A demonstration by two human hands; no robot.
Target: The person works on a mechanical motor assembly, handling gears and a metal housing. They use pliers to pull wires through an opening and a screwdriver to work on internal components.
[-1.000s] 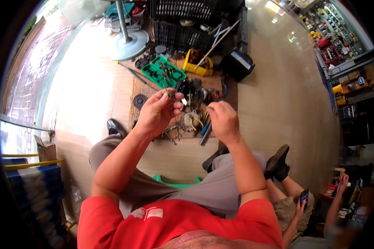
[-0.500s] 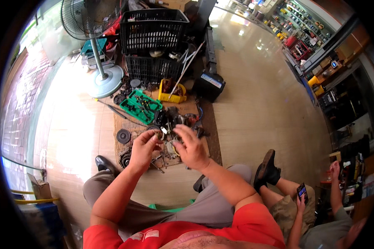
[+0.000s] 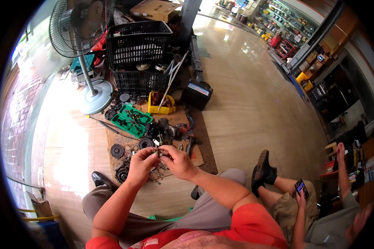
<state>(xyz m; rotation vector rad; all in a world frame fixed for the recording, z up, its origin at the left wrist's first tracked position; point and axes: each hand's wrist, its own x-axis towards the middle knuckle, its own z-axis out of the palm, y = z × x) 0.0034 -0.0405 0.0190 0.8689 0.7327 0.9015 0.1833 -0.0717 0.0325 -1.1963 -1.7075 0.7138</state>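
Over a littered board (image 3: 198, 159), left hand (image 3: 141, 164) and right hand (image 3: 179, 162) meet, grip pinched on a small part (image 3: 156, 152).

Green case (image 3: 126, 130), yellow bin (image 3: 161, 110)

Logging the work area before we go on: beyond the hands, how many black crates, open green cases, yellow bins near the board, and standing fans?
Black crates: 2
Open green case: 1
Yellow bin: 1
Standing fan: 1
Total: 5
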